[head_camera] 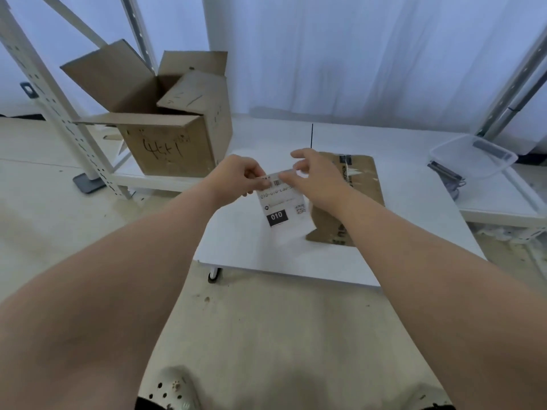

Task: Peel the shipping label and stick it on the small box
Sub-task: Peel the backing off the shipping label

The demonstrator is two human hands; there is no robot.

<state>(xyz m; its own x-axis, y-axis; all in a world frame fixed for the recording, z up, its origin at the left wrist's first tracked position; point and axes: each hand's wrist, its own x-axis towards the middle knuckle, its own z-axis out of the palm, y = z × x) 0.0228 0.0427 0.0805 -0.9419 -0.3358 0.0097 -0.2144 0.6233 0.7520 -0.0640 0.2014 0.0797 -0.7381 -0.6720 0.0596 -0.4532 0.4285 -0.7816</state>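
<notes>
Shipping label (281, 207) hangs in the air above the white counter (399, 232), just left of the flat brown box (359, 184) lying there. Left hand (236, 176) pinches its top left edge; right hand (318, 179) pinches its top right corner, other fingers spread. An open carton (165, 143) stands well left of the label.

Bare, sleeveless forearms; pale perforated clog (171, 389) with small charms, dark sock.

You see a smooth white paper label (281, 207), a matt brown cardboard box (352, 196), a smooth white counter (399, 226) and a clear plastic tub (473, 155).
</notes>
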